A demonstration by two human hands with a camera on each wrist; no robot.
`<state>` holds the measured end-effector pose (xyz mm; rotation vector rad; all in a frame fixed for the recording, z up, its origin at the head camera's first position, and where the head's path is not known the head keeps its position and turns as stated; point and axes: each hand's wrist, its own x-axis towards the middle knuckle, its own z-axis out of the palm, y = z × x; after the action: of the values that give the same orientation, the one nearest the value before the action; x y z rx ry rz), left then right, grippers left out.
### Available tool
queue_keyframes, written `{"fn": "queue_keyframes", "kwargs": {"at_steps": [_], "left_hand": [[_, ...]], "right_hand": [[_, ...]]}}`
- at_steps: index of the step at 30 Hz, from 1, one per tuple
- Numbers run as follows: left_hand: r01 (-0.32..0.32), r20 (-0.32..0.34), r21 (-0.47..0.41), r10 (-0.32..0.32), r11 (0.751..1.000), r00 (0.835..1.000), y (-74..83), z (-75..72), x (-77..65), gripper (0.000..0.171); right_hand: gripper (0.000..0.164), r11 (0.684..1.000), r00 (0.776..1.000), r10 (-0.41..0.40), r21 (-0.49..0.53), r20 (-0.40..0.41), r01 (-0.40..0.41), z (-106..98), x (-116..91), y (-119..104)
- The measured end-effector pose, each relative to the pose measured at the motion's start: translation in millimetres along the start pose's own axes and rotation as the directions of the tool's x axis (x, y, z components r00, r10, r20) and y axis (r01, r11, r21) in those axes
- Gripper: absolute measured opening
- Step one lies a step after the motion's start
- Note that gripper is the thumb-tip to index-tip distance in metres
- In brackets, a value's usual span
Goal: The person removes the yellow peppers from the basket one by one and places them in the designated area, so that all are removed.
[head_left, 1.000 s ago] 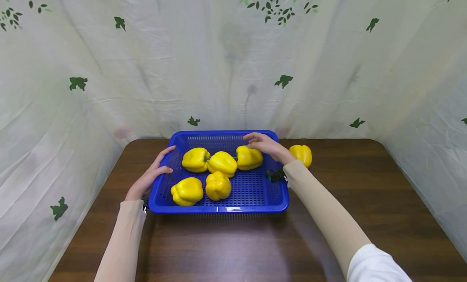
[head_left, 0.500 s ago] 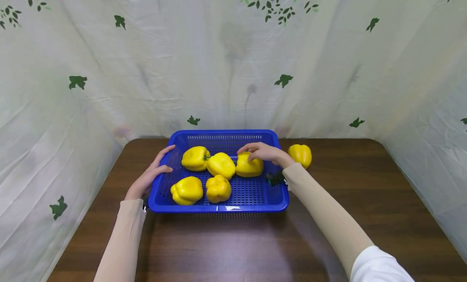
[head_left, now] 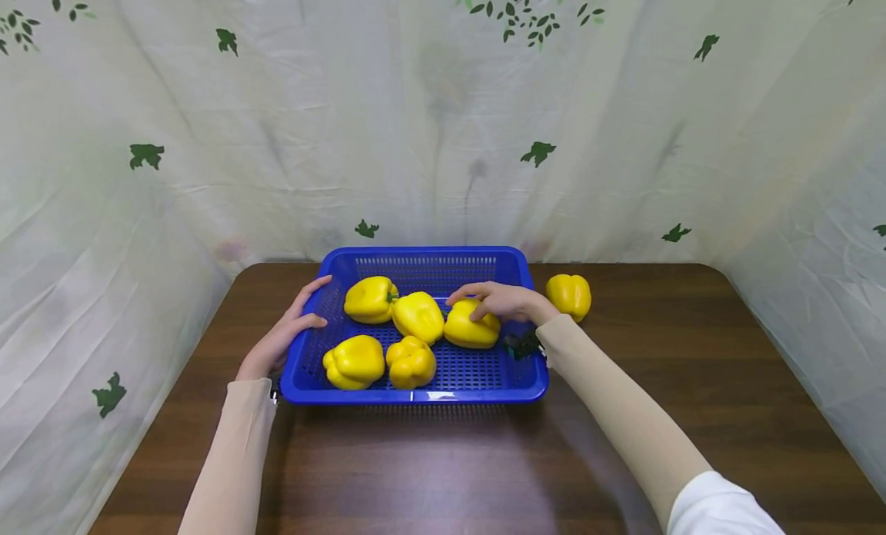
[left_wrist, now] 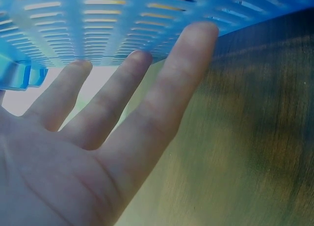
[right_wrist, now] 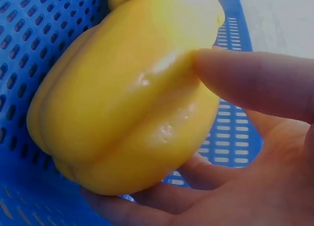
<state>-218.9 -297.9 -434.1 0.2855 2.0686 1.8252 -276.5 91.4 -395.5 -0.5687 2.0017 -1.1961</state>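
Observation:
In the head view a blue plastic basket [head_left: 477, 372] with slotted walls holds several yellow bell peppers. My right hand [head_left: 505, 300] reaches over the basket's right side and grips the rightmost bell pepper [head_left: 471, 327]. The right wrist view shows the thumb pressed on top of that pepper [right_wrist: 122, 98] and fingers curled along its far side. My left hand [head_left: 280, 339] holds the basket's left rim, thumb over the edge. In the left wrist view its fingers [left_wrist: 157, 98] stretch up against the outside of the slotted wall [left_wrist: 132, 20].
Another yellow bell pepper [head_left: 569, 297] lies on the brown wooden table [head_left: 692, 381], just right of the basket. Inside, a front pepper [head_left: 411, 363] and a middle pepper [head_left: 418, 317] sit close to the gripped one. A pale leaf-print curtain [head_left: 443, 135] hangs behind the table.
My right hand has come down around the rightmost pepper and drawn it nearer the basket's front. The middle and front peppers have shifted slightly. The left hand has stayed put.

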Motion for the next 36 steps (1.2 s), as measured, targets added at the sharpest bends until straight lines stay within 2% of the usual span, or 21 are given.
{"fn": "queue_keyframes", "kwargs": {"at_steps": [6,9,13,18,26,36], "left_hand": [[-0.001,0.005,-0.020,0.001,1.000,1.000,0.4,0.5,0.7,0.071],[0.000,0.005,-0.027,0.000,1.000,1.000,0.6,0.6,0.6,0.071],[0.004,0.003,-0.024,-0.004,1.000,1.000,0.8,0.8,0.4,0.071],[0.004,0.001,-0.015,-0.004,1.000,1.000,1.1,0.8,0.3,0.071],[-0.002,-0.002,-0.005,0.002,1.000,1.000,0.4,0.3,0.2,0.071],[-0.023,0.000,-0.021,0.023,1.000,1.000,0.4,1.0,0.5,0.070]], "right_hand": [[0.044,0.998,0.998,-0.004,-0.058,0.055,0.007,1,-3,0],[0.043,0.997,0.997,0.021,-0.075,0.073,-0.016,1,-4,0],[0.041,0.998,0.996,0.037,-0.044,0.077,-0.033,2,-6,-2],[0.040,1.000,0.997,0.008,0.004,0.080,-0.008,1,-12,-4],[0.041,0.999,0.999,-0.023,0.024,0.024,0.023,-1,-22,-6],[0.057,0.988,0.994,-0.109,0.108,-0.012,0.110,-4,-35,-4]]}}
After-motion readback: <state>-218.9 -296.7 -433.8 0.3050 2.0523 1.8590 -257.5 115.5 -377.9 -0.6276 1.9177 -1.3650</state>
